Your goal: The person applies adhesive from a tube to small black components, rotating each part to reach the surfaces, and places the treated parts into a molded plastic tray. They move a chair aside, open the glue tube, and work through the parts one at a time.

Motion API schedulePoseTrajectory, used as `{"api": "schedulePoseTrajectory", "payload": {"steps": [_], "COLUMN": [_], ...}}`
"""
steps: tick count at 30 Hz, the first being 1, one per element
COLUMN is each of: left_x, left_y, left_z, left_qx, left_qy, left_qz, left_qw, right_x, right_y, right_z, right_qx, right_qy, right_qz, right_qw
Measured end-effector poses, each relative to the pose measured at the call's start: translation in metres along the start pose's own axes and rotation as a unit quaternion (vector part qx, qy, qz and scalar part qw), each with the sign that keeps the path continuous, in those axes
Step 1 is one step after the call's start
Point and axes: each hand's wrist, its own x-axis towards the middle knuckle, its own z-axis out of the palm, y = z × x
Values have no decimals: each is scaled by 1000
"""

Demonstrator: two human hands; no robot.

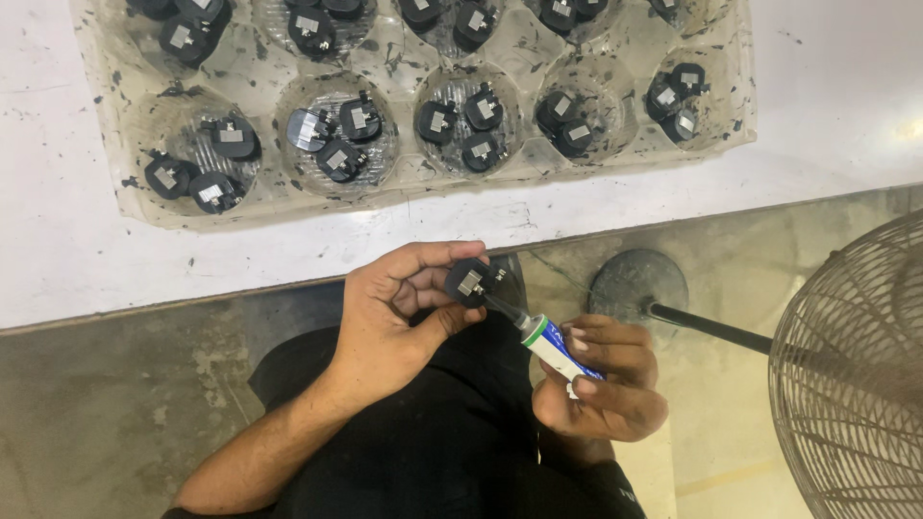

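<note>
One small round black plastic part with a metal clip point(470, 282) is pinched in our left hand point(399, 322) just off the white counter point(846, 106) edge, and our right hand point(601, 380) has its fingers clamped on a white squeeze tube with a black nozzle point(548, 343) touching it. Loads of similar parts sit in the clear plastic tray point(135, 183) on the counter; we can't tell which are done. Room's tight on the right, with a wire-caged fan point(851, 384) close by.

A small workshop: stained tray point(115, 163) of black parts point(336, 135) (grimy concrete floor point(115, 413)).
</note>
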Motion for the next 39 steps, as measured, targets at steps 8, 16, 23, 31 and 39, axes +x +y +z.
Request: {"api": "schedulePoseTrajectory", "payload": {"steps": [8, 16, 23, 31, 39], "left_x": [-2, -4, -10, -12, -17], "left_y": [-7, -28, -35, -39, -45], "left_z": [-1, 6, 2, -1, -4], "left_qx": [-30, -210, -165, -175, -211], "left_qy": [4, -25, -57, -57, -55], "left_qz": [4, -3, -55, -72, -66], "left_qw": [1000, 977, 983, 980, 974], "right_x": [-1, -7, -10, -12, -8], "right_y": [-2, 0, 4, 2, -3], "right_z": [2, 6, 9, 11, 11], "right_qx": [-11, -51, -23, -20, -13], "right_qy": [3, 94, 73, 78, 57], "right_qz": [11, 39, 31, 60, 82], "right_qw": [1000, 994, 997, 995, 995]}}
